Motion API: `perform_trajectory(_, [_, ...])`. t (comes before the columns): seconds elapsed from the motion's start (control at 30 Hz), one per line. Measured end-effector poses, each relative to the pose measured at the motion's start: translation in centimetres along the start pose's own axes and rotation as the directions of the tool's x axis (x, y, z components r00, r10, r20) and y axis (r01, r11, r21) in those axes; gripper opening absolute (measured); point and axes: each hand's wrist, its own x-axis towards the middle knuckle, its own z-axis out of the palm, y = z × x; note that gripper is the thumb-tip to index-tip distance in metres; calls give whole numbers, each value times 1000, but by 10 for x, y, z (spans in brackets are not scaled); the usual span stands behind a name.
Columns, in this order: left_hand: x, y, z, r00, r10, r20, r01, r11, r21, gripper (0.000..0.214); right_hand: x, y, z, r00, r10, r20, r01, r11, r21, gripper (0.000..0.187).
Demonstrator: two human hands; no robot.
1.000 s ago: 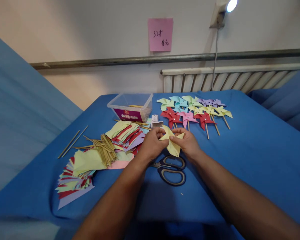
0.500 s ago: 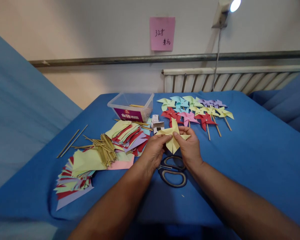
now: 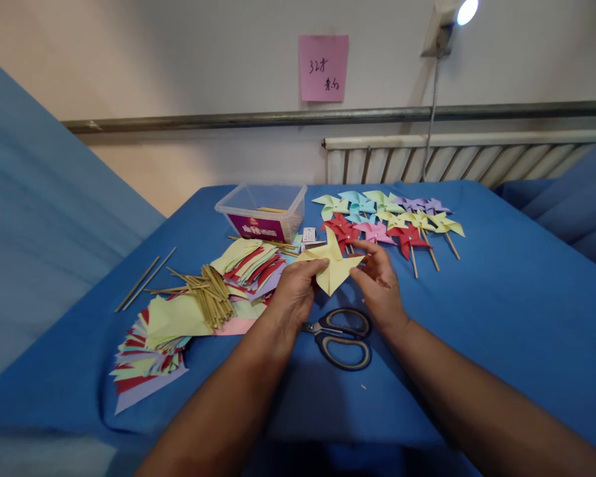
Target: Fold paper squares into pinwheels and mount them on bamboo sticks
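A pale yellow paper pinwheel (image 3: 334,270) with folded blades is held up over the table, with no stick visible on it. My left hand (image 3: 298,286) pinches it near the middle, thumb on top. Beside its right-hand blade, my right hand (image 3: 380,285) has thumb and fingers apart; whether the thumb touches the blade tip I cannot tell. Dark-handled scissors (image 3: 345,338) lie below the hands, their blades partly hidden by the left one. Just behind the pinwheel are small white boxes (image 3: 309,234), partly covered.
Finished pinwheels (image 3: 372,232) on sticks lie at the back right. A clear plastic box (image 3: 258,222) stands at the back left. Nearer are fanned coloured papers (image 3: 251,265), a pile of sticks (image 3: 211,298) and more cut papers (image 3: 149,358), all on a blue tablecloth (image 3: 477,318).
The yellow pinwheel has shifted slightly left in my left hand. My right hand has let go of its middle and its fingers have spread. More of the scissors shows.
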Motion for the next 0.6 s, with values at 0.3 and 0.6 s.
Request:
perform_trajectory(0.3, [3, 5, -5, 1000, -1, 6, 1, 1000, -7, 22, 4, -7, -4, 949, -225, 221, 273, 937, -219, 20])
perform_trajectory(0.6, [3, 2, -5, 997, -75, 34, 76, 997, -25, 30, 5, -4, -5, 962, -205, 182, 241, 949, -205, 15])
